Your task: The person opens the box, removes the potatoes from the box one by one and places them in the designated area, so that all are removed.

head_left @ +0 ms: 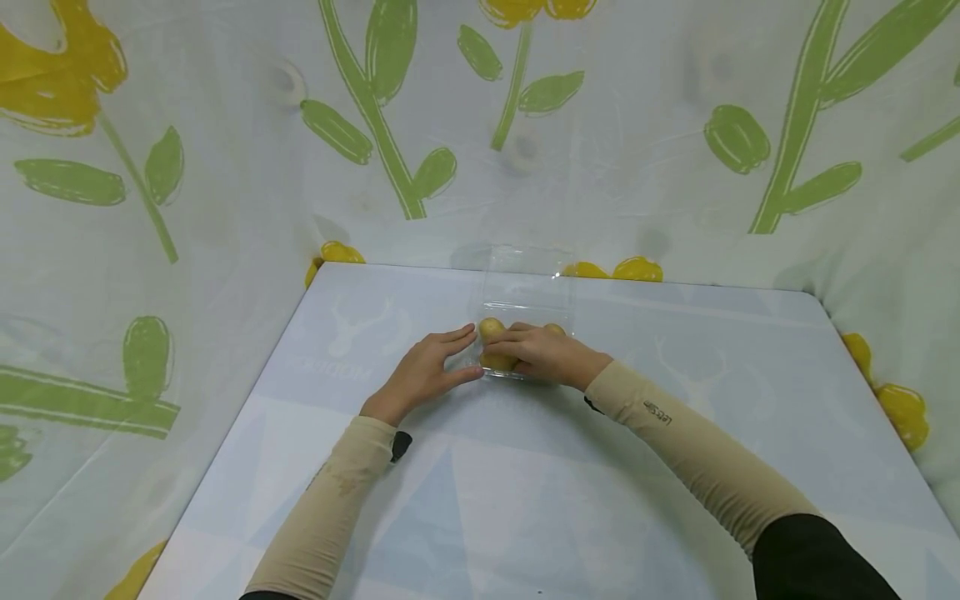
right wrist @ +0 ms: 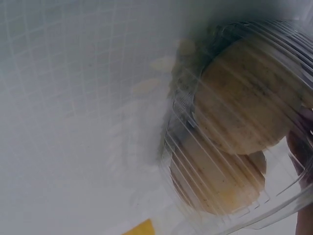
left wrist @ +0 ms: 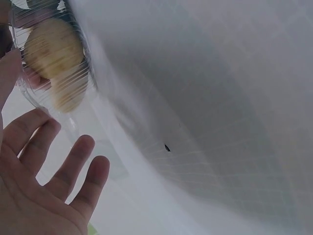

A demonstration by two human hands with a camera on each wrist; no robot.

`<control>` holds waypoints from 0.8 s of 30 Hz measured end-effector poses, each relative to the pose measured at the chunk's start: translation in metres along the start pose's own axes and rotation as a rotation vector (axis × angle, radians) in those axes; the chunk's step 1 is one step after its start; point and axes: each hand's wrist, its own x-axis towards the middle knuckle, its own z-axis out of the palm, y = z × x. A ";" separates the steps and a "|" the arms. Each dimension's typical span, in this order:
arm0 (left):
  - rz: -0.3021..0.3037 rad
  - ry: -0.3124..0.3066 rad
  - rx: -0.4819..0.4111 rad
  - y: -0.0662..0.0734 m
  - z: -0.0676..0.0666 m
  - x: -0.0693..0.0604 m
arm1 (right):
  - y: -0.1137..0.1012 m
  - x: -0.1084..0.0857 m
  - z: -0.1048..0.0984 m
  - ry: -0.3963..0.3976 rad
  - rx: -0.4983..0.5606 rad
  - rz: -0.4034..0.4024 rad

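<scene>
A clear plastic clamshell box (head_left: 527, 293) stands near the table's far edge, its lid raised at the back. Several potatoes lie in it, among them one at the back left (head_left: 491, 327) and one at the back right (head_left: 555, 328). My right hand (head_left: 557, 355) reaches into the box from the right and grips the front-left potato (head_left: 498, 362), partly covering it. At the box's left side is my left hand (head_left: 420, 373), fingers extended, thumb at the front-left corner. Through the ribbed wall, potatoes (left wrist: 55, 49) show in the left wrist view and another potato (right wrist: 249, 95) in the right.
The white table (head_left: 480, 500) bears a pale blue pattern. Behind it hangs a light curtain (head_left: 637, 167) printed with green leaves and yellow flowers, close to the raised lid.
</scene>
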 end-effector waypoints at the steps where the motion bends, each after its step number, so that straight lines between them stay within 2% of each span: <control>1: 0.003 0.002 0.001 0.000 0.000 0.000 | 0.000 0.000 0.000 -0.005 -0.001 0.005; 10: -0.010 0.002 0.010 0.000 0.000 -0.001 | -0.003 -0.004 -0.002 0.023 -0.049 0.047; 16: -0.016 -0.007 0.010 0.000 0.000 -0.001 | -0.007 -0.005 -0.006 0.057 -0.099 0.024; 20: -0.019 -0.009 0.011 0.000 0.000 0.000 | -0.010 -0.008 -0.009 0.082 -0.038 0.027; 24: -0.015 -0.008 0.010 -0.001 0.000 0.001 | -0.009 -0.013 -0.011 0.143 0.062 -0.017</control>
